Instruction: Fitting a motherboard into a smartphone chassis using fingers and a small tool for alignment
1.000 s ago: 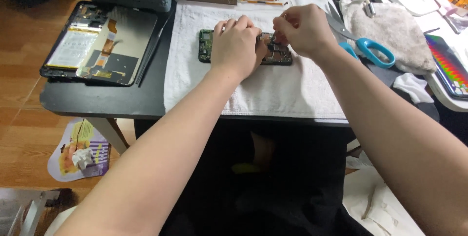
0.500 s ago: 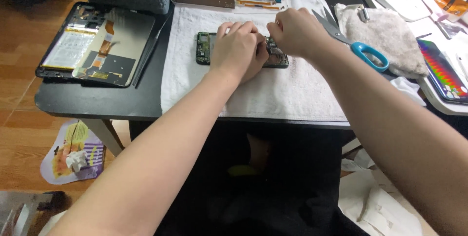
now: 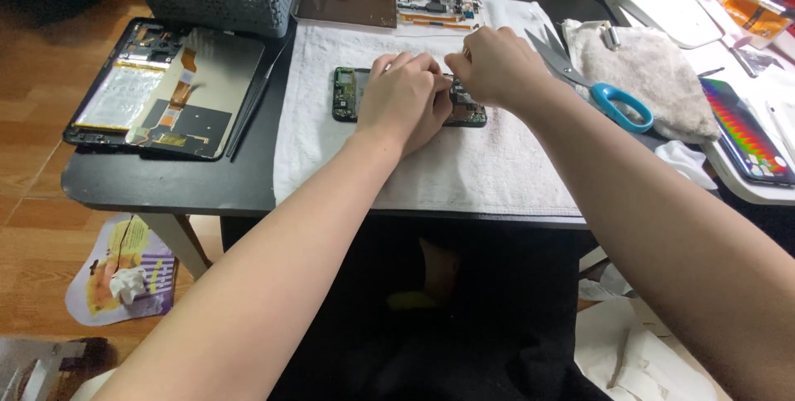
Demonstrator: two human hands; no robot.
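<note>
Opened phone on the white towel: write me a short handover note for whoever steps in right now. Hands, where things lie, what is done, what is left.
Left hand: lies on the opened phone, covering its middle.
Right hand: closed in a pinch over the phone's right part; whether it holds a tool or a small part cannot be seen.
Things: the phone lies on the white towel on the black table. Removed parts sit at the towel's far edge. Scissors lie to the right, an opened tablet to the left.
Done: phone's back is off, boards exposed.
Left: the work inside the phone looks unfinished; the exact step is hidden by the hands.
</note>
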